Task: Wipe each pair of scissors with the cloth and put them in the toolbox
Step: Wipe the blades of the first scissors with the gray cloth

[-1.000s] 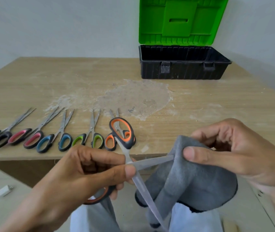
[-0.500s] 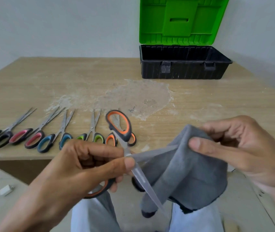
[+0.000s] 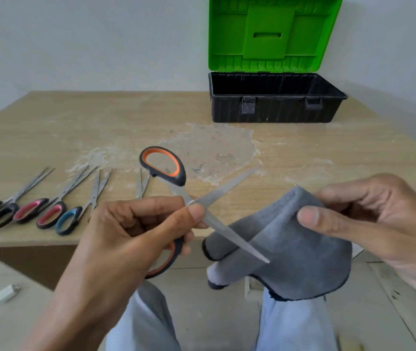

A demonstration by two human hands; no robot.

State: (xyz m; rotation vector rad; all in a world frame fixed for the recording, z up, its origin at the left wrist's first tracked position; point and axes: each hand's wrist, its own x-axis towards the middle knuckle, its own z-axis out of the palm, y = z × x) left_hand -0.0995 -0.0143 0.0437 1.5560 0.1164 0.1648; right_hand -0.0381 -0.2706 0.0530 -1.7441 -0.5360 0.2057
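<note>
My left hand (image 3: 136, 239) grips a large pair of orange-and-black scissors (image 3: 162, 168) at the pivot, thumb on the blades, which are spread wide open. One blade points up right, free of the cloth; the other points down right in front of the grey cloth (image 3: 288, 249). My right hand (image 3: 369, 219) pinches the cloth's top fold between thumb and fingers. Several smaller scissors (image 3: 50, 214) with black, pink, red and blue handles lie in a row at the table's front left. The black toolbox (image 3: 275, 107) stands at the back with its green lid (image 3: 275, 31) raised.
The wooden table (image 3: 100, 138) has a worn pale patch in its middle. A white plug with a cable (image 3: 5, 292) lies on the floor at lower left. My knees in light trousers show below the hands.
The cloth has slid off the upper blade, which is bare now. My left hand has lifted and turned the scissors upward, hiding the green and small orange scissors behind it.
</note>
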